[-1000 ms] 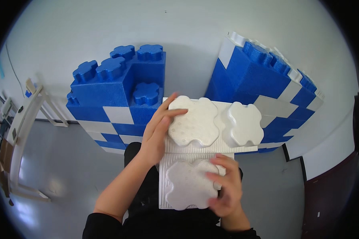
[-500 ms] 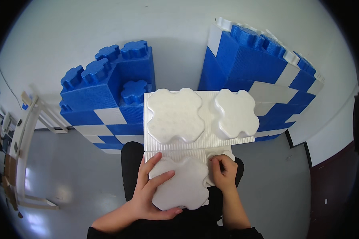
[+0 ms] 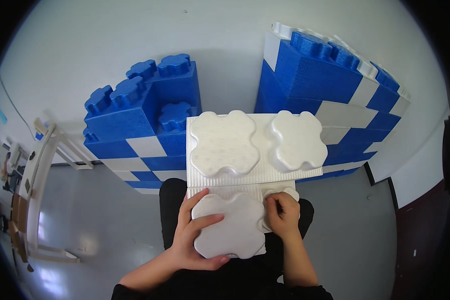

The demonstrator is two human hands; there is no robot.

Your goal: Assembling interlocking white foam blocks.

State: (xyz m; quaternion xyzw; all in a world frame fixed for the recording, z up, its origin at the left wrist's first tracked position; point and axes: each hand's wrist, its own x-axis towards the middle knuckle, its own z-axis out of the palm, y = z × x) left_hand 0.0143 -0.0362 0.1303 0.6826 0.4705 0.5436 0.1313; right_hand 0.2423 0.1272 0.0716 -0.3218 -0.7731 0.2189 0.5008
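A large white foam building block (image 3: 280, 175) with two clover-shaped studs lies across my lap, in front of the blue-and-white stacks. Right against its near edge is a second white building block (image 3: 227, 225), with a big raised stud at its left and a smaller-looking one partly hidden at its right. My left hand (image 3: 195, 232) grips the big stud from its left side, two fingers on or over its top and the thumb along the near edge. My right hand (image 3: 284, 215) is closed at the right stud, fingers curled down against it; the fingertips are partly hidden.
A stack of blue and white blocks (image 3: 135, 117) stands behind at the left, a taller one (image 3: 320, 75) at the right, both near the wall. To the left are a pale wooden frame (image 3: 32, 200), cardboard boxes (image 3: 19, 217) and a person (image 3: 2, 170). A dark red panel (image 3: 420, 250) stands at the right.
The whole view has shifted slightly, so the blocks and stacks sit a little further right. Both hands keep the same hold on the near white block. A person shows more clearly at far left.
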